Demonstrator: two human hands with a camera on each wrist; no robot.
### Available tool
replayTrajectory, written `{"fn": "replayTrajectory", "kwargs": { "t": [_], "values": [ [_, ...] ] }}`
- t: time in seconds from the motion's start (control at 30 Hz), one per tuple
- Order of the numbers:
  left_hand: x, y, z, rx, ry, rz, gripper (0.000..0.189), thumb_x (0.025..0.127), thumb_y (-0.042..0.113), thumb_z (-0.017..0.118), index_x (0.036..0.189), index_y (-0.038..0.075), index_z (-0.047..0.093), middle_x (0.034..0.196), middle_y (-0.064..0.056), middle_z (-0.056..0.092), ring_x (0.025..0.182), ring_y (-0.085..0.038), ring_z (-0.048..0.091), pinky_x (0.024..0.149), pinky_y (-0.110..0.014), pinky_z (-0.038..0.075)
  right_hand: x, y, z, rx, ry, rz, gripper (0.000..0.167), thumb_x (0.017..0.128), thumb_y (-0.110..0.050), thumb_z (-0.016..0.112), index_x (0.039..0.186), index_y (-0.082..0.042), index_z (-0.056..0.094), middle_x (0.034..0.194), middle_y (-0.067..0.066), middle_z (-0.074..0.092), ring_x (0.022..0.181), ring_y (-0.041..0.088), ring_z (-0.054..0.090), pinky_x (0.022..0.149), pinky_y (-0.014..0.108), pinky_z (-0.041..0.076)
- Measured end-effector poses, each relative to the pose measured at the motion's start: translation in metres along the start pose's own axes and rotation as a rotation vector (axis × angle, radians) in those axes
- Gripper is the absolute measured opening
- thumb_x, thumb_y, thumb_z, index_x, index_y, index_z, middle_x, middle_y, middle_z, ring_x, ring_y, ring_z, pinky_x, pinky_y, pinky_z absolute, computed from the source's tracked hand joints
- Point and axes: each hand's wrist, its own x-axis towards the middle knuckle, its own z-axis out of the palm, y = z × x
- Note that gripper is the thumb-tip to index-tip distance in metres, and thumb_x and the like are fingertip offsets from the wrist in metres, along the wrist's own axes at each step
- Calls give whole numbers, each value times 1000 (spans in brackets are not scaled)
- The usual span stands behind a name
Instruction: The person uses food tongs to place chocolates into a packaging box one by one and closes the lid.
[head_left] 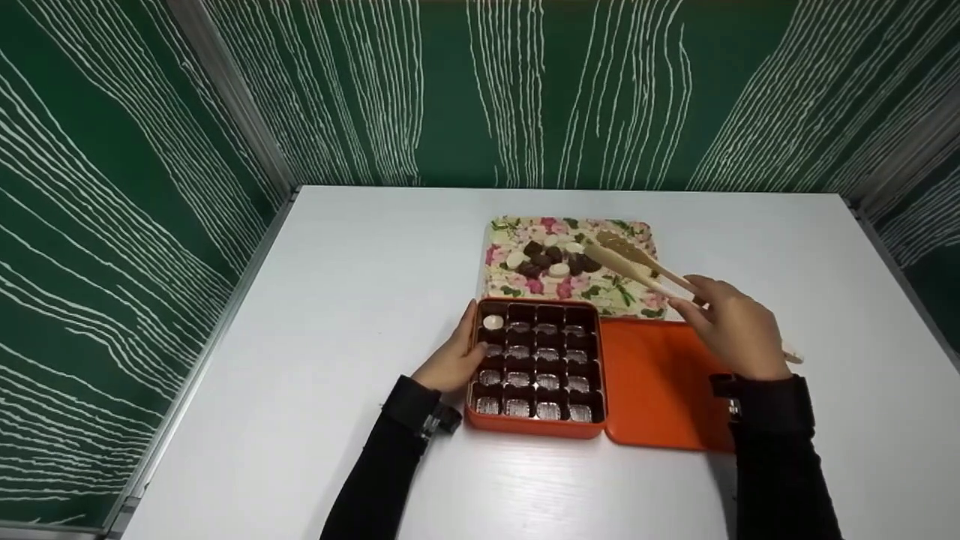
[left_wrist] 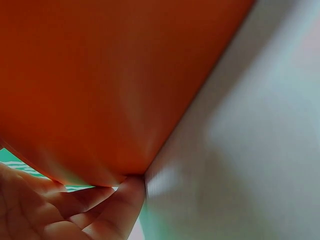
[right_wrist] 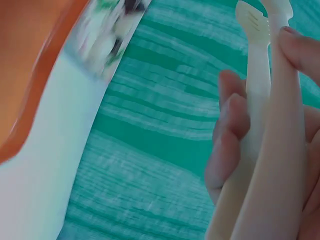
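My left hand (head_left: 450,364) holds an orange box (head_left: 536,429) by its left side, thumb over the rim; in the left wrist view its fingers (left_wrist: 117,210) touch the box's orange wall. A brown divided insert fills the box, and one white chocolate (head_left: 493,322) sits in its far left compartment. My right hand (head_left: 739,330) grips pale tongs (head_left: 626,268) around their arms. Their tips stand apart over the right part of a floral tray (head_left: 499,281), near dark chocolates (head_left: 540,262) and white chocolates (head_left: 559,271). Whether the tips touch a chocolate I cannot tell.
An orange lid (head_left: 652,382) lies flat against the box's right side, partly under my right forearm. The tray is just behind the box. Everything stands on a white table (head_left: 352,300), with green, white-streaked panels (head_left: 450,90) behind and beside it.
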Motion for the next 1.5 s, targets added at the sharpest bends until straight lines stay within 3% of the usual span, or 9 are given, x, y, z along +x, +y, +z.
{"fn": "replayTrajectory", "kwargs": {
  "t": [0.13, 0.37, 0.73, 1.2, 1.5],
  "values": [
    [-2, -1, 0, 0, 3, 1, 76, 107, 11, 43, 162, -2, -8, 168, -27, 0, 155, -39, 10, 126, -46, 10, -4, 18, -2, -49, 12, 49, 41, 94, -18, 76, 127, 6, 65, 86, 22, 66, 71, 36, 63, 55, 51, 46],
    [-2, 0, -1, 6, 6, -2, 77, 107, 12, 43, 162, -1, -9, 168, -26, 0, 155, -39, 11, 126, -46, 10, -8, 38, -1, -133, -52, 128, 45, 92, -17, 78, 122, 13, 64, 82, 28, 66, 69, 43, 63, 55, 61, 50],
    [-3, -1, 1, 2, 12, 7, 76, 106, 10, 44, 162, -3, -6, 167, -28, 2, 154, -41, 12, 126, -47, 11, -9, 45, 19, -239, -55, 100, 47, 94, -15, 74, 124, 18, 60, 94, 41, 60, 77, 58, 59, 62, 68, 49],
    [-2, -1, -2, -16, 4, 25, 75, 106, 8, 42, 161, -5, -7, 167, -30, 1, 154, -41, 10, 126, -47, 10, -3, 34, 17, -169, -208, 113, 41, 99, -20, 67, 124, 13, 62, 86, 34, 62, 73, 52, 61, 59, 63, 50],
    [0, 0, -1, 5, 7, 10, 75, 106, 10, 42, 162, -4, -6, 168, -28, 2, 155, -40, 11, 127, -46, 11, -3, 40, 16, -93, -392, 104, 42, 100, -10, 56, 127, 22, 52, 92, 38, 63, 76, 47, 63, 67, 59, 51]
  ]
}}
